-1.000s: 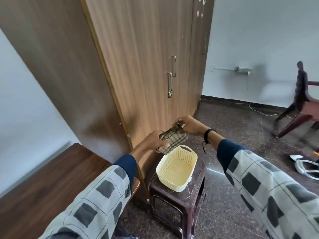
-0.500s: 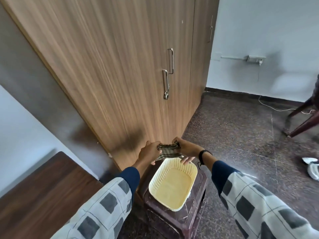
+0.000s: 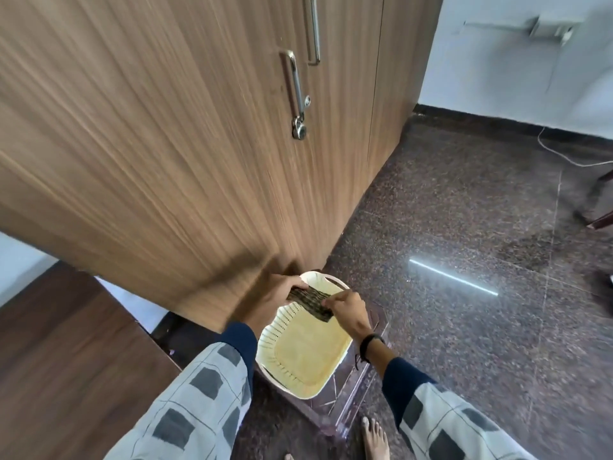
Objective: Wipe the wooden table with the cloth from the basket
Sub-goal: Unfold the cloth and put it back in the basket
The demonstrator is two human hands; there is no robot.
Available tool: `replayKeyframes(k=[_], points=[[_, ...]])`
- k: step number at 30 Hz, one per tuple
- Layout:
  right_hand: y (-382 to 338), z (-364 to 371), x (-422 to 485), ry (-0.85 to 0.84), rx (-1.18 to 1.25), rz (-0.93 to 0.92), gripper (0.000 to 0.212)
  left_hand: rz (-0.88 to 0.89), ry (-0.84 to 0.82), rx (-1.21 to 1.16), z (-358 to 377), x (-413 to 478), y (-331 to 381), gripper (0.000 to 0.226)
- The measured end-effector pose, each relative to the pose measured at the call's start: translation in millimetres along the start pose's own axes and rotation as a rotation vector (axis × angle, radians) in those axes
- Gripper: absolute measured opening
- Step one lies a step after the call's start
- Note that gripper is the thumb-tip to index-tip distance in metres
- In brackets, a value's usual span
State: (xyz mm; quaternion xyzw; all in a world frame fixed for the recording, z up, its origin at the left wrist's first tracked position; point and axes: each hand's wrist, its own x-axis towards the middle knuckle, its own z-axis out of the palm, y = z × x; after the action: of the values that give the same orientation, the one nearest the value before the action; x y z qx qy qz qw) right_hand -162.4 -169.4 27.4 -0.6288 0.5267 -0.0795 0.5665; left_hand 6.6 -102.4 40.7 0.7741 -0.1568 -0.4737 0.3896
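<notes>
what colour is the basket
Cream with a yellowish inside, seen in the head view: basket.

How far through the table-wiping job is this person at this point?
Early. Done: the cloth is out of the cream basket, which looks empty. In hand: the left hand and right hand hold the folded cloth between them, above the basket. Left: carry it to the wooden table at lower left and wipe; nothing touches that surface yet.

My left hand [image 3: 275, 298] hides one end of the cloth [image 3: 310, 302]; its pattern blurs. The basket [image 3: 298, 383] covers most of the stool [image 3: 351, 403]. The table [image 3: 66, 360] runs off frame.
</notes>
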Motion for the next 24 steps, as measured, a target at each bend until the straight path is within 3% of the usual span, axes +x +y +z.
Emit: replayKeyframes(k=[2,7,11,17,24], points=[[17,13,8,0.029,-0.015,-0.033,0.013,0.029,0.048,0.077,10,13,-13,0.009],[54,46,26,0.087,-0.048,0.024,0.028,0.147,0.099,0.357,24,44,-46,0.046],[72,64,38,0.102,-0.073,0.109,0.040,0.176,0.029,0.515,33,63,-66,0.060],[76,85,50,0.156,-0.165,0.206,0.034,0.333,-0.041,0.773,49,88,-87,0.055],[91,94,73,0.126,-0.196,0.289,0.037,0.374,-0.060,0.828,66,110,-100,0.036]])
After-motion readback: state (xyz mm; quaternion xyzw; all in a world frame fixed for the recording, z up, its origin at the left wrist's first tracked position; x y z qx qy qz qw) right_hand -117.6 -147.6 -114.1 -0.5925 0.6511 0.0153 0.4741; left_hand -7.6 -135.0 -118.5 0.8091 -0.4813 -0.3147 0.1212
